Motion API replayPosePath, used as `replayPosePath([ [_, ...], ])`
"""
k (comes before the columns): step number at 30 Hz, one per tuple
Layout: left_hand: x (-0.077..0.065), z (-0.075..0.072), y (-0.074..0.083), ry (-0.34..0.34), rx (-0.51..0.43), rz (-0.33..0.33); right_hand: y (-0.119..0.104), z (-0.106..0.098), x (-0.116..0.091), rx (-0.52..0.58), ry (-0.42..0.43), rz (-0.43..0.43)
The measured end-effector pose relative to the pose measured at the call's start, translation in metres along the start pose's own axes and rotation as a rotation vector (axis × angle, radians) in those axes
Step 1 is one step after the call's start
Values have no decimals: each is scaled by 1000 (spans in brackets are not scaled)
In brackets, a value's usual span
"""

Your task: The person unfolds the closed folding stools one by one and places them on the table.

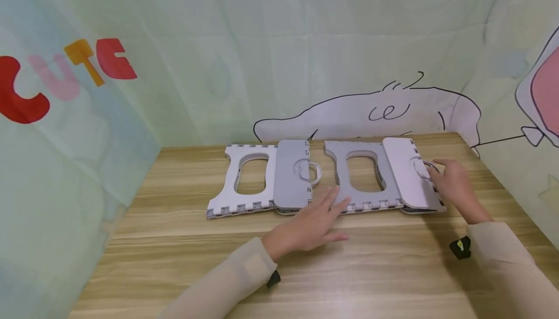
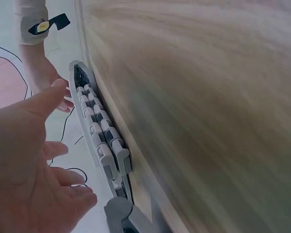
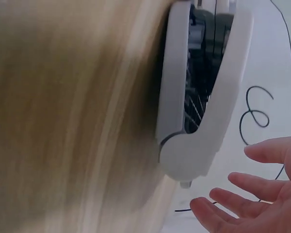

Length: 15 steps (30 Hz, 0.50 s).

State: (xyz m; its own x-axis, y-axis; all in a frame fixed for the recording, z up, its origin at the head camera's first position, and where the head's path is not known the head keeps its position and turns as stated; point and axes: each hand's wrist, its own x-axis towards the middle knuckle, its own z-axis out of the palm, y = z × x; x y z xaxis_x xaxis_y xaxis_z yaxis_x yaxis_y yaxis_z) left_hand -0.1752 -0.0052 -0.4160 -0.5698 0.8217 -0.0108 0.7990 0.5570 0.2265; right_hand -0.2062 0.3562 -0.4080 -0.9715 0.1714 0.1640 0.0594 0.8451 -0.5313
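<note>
Two folding step stools lie folded flat, side by side. The right stool [image 1: 399, 173] has a pale lilac-white top panel and a grey leg frame with a large oval opening. My left hand [image 1: 305, 226] has its fingers spread, the fingertips overlapping that frame's near left corner. Beside the right end, my right hand [image 1: 456, 185] has its fingers loosely bent around the carry handle [image 1: 430, 167] area. In the right wrist view its fingers are apart, close to the stool's end [image 3: 184, 155]. The left stool [image 1: 291, 176] has a grey panel, a white frame and a round handle [image 1: 318, 173].
The wood-grain table [image 1: 183, 256] carries both stools near its back edge. A printed cloth backdrop [image 1: 244, 47] rises behind and at both sides, with coloured letters at left. Dark wrist-camera straps [image 1: 460, 247] hang by the sleeves.
</note>
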Motion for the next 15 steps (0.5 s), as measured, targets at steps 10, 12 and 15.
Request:
replayPosePath([
  [10, 12, 2, 3, -14, -22, -40, 12, -2, 9, 38, -87, 125],
  [12, 13, 2, 4, -20, -33, -54, 14, -1, 10, 57, -89, 133],
  [15, 15, 4, 5, -37, -61, -75, 16, 0, 13, 106, -115, 163],
])
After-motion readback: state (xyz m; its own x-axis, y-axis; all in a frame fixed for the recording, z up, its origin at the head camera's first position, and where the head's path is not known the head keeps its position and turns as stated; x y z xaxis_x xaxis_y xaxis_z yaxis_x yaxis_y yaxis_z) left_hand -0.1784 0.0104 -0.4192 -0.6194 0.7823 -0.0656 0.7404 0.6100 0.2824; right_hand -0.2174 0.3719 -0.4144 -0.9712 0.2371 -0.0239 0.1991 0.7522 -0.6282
